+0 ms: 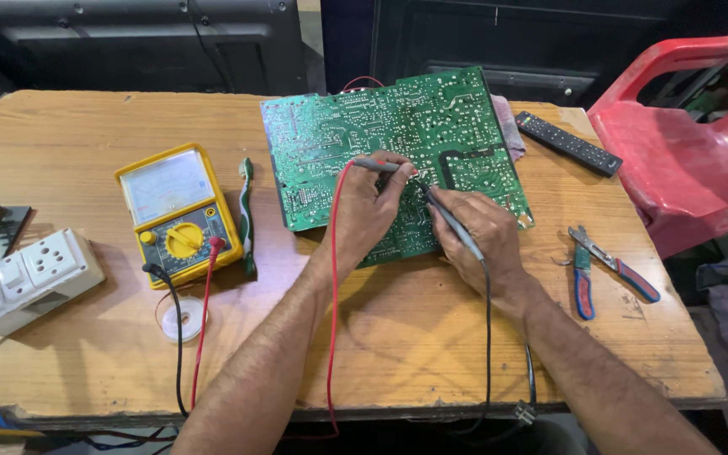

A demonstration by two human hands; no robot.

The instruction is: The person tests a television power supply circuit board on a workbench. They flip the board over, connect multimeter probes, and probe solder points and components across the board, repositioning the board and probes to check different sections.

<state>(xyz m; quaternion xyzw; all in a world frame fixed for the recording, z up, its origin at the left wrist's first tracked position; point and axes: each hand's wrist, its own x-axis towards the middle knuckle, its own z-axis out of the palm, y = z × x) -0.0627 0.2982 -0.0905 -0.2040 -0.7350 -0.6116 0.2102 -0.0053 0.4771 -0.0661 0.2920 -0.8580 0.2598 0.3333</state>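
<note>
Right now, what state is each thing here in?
Circuit board: solder side up, flat on table.
Left hand: holds red-lead probe on board.
Right hand: holds black-lead probe on board.
Analog multimeter: face up, both leads plugged.
Pliers: lying open.
Remote control: lying untouched.

My left hand (370, 209) pinches the red probe (378, 165), and my right hand (473, 232) holds the black probe (452, 221); both tips meet the green circuit board (364, 126) lying solder side up on the bench (431, 337). A yellow meter (177, 212) sits to the left, its red and black leads plugged in. Pliers (604, 268) lie to the right, near a black remote (568, 142).
</note>
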